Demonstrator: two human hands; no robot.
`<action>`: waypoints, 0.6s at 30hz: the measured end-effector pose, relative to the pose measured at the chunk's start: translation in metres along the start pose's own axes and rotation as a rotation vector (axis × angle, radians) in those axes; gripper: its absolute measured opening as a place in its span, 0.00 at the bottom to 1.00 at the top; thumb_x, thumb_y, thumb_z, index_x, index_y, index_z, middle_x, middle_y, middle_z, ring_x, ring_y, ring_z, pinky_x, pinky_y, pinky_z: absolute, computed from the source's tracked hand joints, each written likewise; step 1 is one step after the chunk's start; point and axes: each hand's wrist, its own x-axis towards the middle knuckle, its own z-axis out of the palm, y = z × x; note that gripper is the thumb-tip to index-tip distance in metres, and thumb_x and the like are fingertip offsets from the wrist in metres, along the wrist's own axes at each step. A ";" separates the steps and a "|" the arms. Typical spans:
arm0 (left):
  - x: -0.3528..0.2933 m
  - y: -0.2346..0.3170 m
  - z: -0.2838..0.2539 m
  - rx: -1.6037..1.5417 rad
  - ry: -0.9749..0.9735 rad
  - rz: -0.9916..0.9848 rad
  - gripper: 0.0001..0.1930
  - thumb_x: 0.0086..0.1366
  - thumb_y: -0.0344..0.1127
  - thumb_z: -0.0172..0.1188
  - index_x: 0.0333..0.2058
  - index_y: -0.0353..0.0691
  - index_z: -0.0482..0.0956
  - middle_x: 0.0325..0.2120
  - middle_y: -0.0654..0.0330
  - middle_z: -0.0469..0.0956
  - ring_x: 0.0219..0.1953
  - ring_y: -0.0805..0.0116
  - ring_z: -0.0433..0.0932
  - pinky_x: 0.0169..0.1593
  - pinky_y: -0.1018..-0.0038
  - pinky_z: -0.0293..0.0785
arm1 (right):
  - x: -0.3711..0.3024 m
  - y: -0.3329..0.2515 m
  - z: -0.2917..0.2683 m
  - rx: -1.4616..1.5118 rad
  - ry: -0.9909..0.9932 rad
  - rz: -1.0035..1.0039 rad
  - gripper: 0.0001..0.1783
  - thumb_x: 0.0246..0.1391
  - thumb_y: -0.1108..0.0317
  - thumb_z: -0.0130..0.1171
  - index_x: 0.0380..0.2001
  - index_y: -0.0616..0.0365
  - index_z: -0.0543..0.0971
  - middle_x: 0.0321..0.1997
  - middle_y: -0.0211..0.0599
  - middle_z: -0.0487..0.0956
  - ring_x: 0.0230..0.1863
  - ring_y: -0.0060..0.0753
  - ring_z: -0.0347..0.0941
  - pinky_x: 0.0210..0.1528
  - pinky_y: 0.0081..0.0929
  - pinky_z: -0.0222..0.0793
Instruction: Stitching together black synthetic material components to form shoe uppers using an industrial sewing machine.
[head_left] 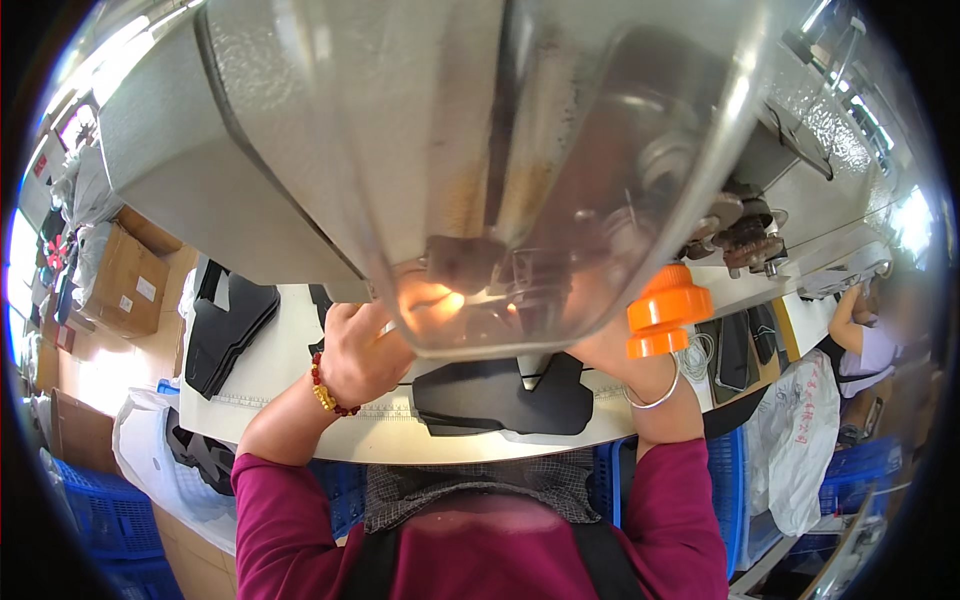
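Observation:
Both hands work at a sewing machine [270, 180], beneath its head and behind a clear plastic guard [560, 300]. My left hand [362, 350], with a red and yellow bead bracelet, has bent fingers that reach toward a lit spot under the guard; what they hold is hidden. My right hand [612, 350], with a silver bangle, reaches in from the other side, its fingers blurred and covered by the guard. Between my forearms, dark shaped pieces [500, 400] lie on the white table [480, 447] along a printed ruler strip.
A stack of dark cut pieces [228, 330] lies on the table at the left. Near my right wrist is an orange knob [668, 310]. Further right are a phone-like dark slab [733, 350] and a coiled cord [695, 355]. Blue crates [100, 510] stand low left; another person [870, 345] sits right.

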 end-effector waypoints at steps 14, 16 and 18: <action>-0.001 -0.009 0.002 -0.104 -0.047 -0.066 0.12 0.57 0.33 0.72 0.41 0.42 0.86 0.37 0.56 0.85 0.33 0.59 0.81 0.34 0.66 0.76 | 0.002 0.036 0.022 -0.144 -0.177 0.161 0.20 0.47 0.52 0.71 0.26 0.61 0.83 0.27 0.53 0.81 0.31 0.61 0.80 0.35 0.47 0.76; -0.002 -0.013 0.004 -0.077 0.047 0.011 0.11 0.58 0.33 0.71 0.41 0.41 0.86 0.35 0.55 0.85 0.31 0.59 0.81 0.33 0.66 0.76 | 0.007 0.032 0.021 -0.040 -0.054 0.098 0.20 0.47 0.54 0.70 0.30 0.63 0.82 0.28 0.54 0.82 0.32 0.62 0.80 0.35 0.48 0.77; 0.000 -0.013 0.004 -0.051 0.060 0.030 0.10 0.59 0.33 0.71 0.40 0.42 0.86 0.35 0.56 0.86 0.30 0.60 0.81 0.33 0.67 0.76 | 0.004 0.046 0.026 -0.128 -0.247 0.386 0.25 0.46 0.54 0.70 0.38 0.65 0.79 0.31 0.55 0.83 0.34 0.64 0.80 0.37 0.49 0.77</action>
